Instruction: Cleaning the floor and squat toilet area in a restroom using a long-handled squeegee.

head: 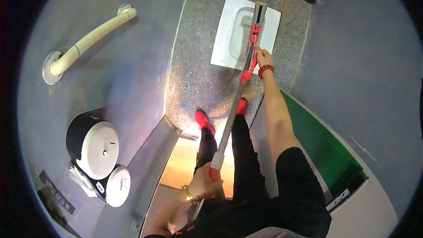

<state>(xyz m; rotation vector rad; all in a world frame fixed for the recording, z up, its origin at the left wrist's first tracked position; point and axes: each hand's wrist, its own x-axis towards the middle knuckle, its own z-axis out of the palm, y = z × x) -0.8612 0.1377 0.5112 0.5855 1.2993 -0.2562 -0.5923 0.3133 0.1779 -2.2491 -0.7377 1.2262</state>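
Note:
A sponge mop (230, 119) with a grey metal pole and red plastic parts slants across the view, its folded head over a white squat toilet (222, 44). My left hand (205, 182) is closed around the red grip at the pole's lower end; a gold-coloured bracelet is on that wrist. Farther up, my right hand (263, 57), with a red bead bracelet, is at the red lever beside the mop head. Its fingertips are partly hidden, so their exact hold on the lever is unclear.
A cream grab bar (94, 41) and a black and white toilet paper dispenser (100, 150) are fixed to the left wall. A green panel (322, 145) stands at the right. Speckled floor (195, 59) surrounds the toilet, and walls close in on both sides.

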